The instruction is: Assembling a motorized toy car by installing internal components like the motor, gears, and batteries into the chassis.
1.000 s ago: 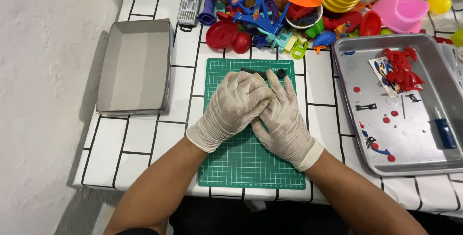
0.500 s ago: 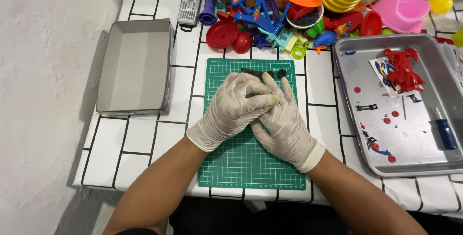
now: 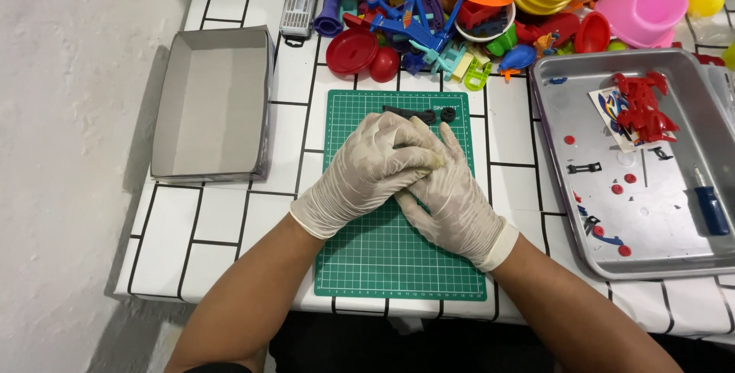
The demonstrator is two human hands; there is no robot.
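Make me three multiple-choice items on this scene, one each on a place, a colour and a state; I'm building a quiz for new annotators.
1. Where is the grey box?
A. left of the green mat
B. inside the metal tray
C. on top of the toy pile

2. What colour is the mat?
A. blue
B. green
C. red

3. How are the two hands?
A. far apart, palms up
B. bare, holding a cup
C. gloved, pressed together over the mat

Answers:
1 A: the box lies on the tiled table, at the mat's left.
2 B: its gridded surface is green.
3 C: the left hand overlaps the right hand, both in pale gloves; what they enclose is hidden.
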